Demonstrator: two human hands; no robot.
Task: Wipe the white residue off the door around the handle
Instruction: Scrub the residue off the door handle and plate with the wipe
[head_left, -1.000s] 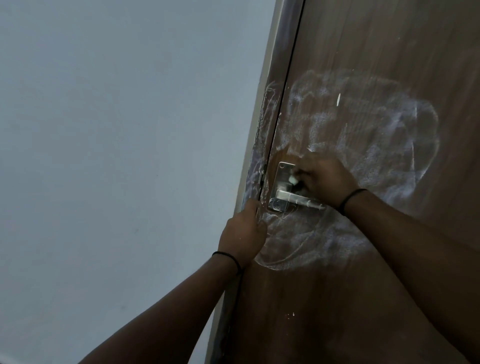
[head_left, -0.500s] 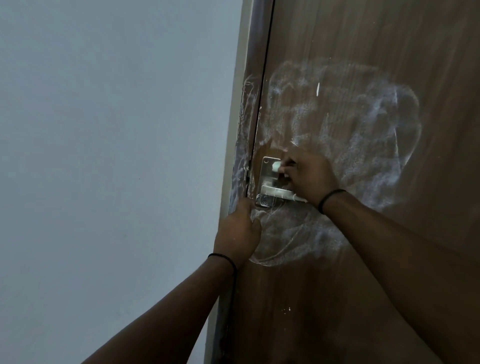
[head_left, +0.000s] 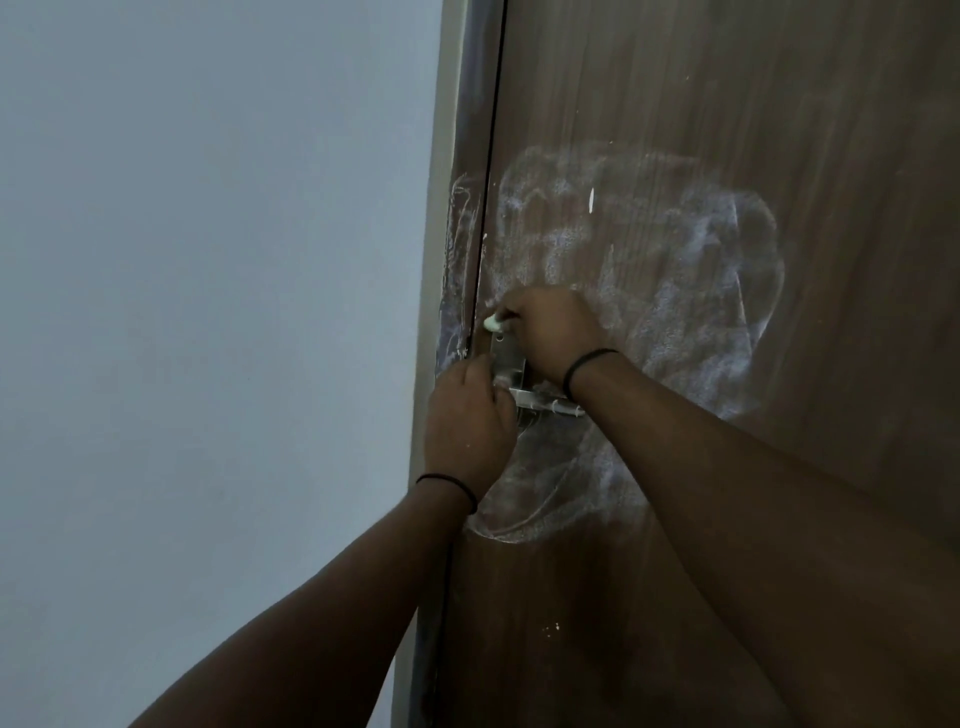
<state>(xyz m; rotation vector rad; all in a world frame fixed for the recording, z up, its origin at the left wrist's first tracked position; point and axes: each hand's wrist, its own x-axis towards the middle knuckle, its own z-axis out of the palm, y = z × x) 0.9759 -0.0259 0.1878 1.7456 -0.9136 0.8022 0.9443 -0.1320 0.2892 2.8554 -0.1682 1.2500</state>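
A pale wall (head_left: 208, 312) fills the view from 7 to 11 o'clock; a brown door (head_left: 779, 130) takes the rest, its frame (head_left: 457, 156) between them; white residue (head_left: 675, 270) smears the door from 12 to 5 o'clock around the handle (head_left: 540, 402), and streaks the frame too. The left hand (head_left: 470, 421) covers the handle's near end, fingers curled out of sight, so what they grasp cannot be told. The right hand (head_left: 550, 332), at 12 o'clock of the handle plate (head_left: 508, 358), pinches a small white wad (head_left: 493, 325) against the door edge; the wad is mostly hidden by the fingers.
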